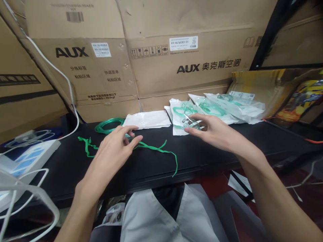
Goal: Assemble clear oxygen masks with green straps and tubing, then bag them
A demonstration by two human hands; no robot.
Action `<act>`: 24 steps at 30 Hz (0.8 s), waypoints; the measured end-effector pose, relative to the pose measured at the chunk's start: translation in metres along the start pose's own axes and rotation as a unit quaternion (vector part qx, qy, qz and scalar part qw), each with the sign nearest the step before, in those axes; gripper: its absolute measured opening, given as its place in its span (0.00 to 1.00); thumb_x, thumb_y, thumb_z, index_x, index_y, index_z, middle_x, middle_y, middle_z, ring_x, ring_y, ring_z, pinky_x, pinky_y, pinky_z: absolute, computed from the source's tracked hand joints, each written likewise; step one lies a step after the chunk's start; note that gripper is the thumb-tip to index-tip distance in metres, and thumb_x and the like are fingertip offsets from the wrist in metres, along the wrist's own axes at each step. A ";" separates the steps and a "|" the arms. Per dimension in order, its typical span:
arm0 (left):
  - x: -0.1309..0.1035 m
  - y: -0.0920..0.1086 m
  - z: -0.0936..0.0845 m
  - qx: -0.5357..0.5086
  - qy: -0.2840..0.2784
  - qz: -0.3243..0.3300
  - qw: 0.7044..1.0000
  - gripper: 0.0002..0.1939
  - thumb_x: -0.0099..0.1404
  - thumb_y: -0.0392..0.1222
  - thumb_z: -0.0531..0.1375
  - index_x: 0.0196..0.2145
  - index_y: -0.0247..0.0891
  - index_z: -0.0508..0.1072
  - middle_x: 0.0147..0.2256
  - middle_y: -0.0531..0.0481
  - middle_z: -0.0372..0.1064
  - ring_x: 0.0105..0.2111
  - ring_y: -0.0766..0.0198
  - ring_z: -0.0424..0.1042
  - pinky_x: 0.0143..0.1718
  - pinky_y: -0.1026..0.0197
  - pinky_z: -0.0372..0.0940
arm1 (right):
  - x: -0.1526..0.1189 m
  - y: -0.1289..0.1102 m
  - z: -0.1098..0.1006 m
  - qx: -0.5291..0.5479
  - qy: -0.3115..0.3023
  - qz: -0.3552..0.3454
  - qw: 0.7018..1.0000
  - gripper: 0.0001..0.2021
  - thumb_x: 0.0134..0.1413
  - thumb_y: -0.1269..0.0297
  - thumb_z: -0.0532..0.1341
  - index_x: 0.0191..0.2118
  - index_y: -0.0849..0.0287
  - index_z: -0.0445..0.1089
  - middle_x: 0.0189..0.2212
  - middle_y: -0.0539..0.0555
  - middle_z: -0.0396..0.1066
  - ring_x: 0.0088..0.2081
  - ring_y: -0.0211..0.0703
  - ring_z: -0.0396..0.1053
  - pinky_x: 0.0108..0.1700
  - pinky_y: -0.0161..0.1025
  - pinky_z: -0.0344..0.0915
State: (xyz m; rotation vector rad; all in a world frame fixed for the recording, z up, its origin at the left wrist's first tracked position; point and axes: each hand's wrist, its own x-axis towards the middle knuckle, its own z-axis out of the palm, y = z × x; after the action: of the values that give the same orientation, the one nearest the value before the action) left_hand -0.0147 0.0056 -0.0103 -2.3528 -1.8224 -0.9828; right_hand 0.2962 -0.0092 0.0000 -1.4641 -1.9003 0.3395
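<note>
My right hand (pixel 210 131) has its thumb and fingers around a clear plastic piece (pixel 189 123), over the nearest white-backed pouch (pixel 177 131) with green tubing. My left hand (pixel 117 144) is above the black table, thumb and fingers curved around something small and greenish, mostly hidden. Beneath and beside it lie green straps (pixel 161 148), spreading to both sides. A coil of green tubing (pixel 107 125) rests behind the left hand. Between the hands, farther back, is a flat white packet (pixel 148 119).
More pouches (pixel 234 107) with green tubing lie at the back right. Large cardboard boxes (pixel 156 74) stand behind the table (pixel 202 164). A white power strip (pixel 32 161) and white cables occupy the left; an orange cable (pixel 314 141) is at right.
</note>
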 end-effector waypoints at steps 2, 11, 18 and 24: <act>-0.005 0.007 -0.003 -0.014 -0.056 0.063 0.996 0.16 0.69 0.58 0.60 0.47 0.48 0.78 0.43 0.52 0.74 0.34 0.59 0.72 0.38 0.57 0.63 | -0.002 -0.003 0.002 -0.006 -0.006 0.002 1.000 0.27 0.60 0.47 0.64 0.61 0.54 0.71 0.59 0.56 0.73 0.50 0.56 0.75 0.54 0.52 0.69; -0.031 0.045 0.021 -0.117 -0.277 0.221 0.928 0.18 0.74 0.36 0.58 0.55 0.57 0.71 0.50 0.57 0.69 0.48 0.64 0.70 0.50 0.62 0.64 | 0.001 -0.002 0.006 -0.021 0.005 -0.009 1.000 0.28 0.60 0.47 0.64 0.61 0.55 0.72 0.60 0.56 0.73 0.52 0.57 0.75 0.57 0.52 0.69; -0.027 0.053 0.046 -0.149 -0.272 0.244 0.919 0.08 0.75 0.35 0.56 0.41 0.46 0.74 0.47 0.56 0.69 0.48 0.64 0.69 0.51 0.62 0.63 | 0.000 -0.003 0.009 0.009 -0.015 -0.023 1.000 0.27 0.59 0.48 0.65 0.61 0.55 0.72 0.60 0.56 0.72 0.53 0.57 0.74 0.58 0.51 0.68; -0.021 0.057 0.050 -0.185 -0.178 0.183 0.949 0.09 0.76 0.40 0.54 0.38 0.44 0.73 0.39 0.55 0.74 0.40 0.63 0.72 0.43 0.60 0.63 | 0.000 -0.003 0.004 0.148 -0.109 -0.007 0.983 0.24 0.58 0.50 0.67 0.58 0.52 0.68 0.52 0.56 0.76 0.40 0.47 0.77 0.46 0.46 0.72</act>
State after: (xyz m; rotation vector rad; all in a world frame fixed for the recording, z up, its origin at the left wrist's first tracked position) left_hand 0.0554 -0.0123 -0.0399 -3.1211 -1.2741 -0.9640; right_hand 0.2919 -0.0092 -0.0009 -1.2552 -1.9285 0.7673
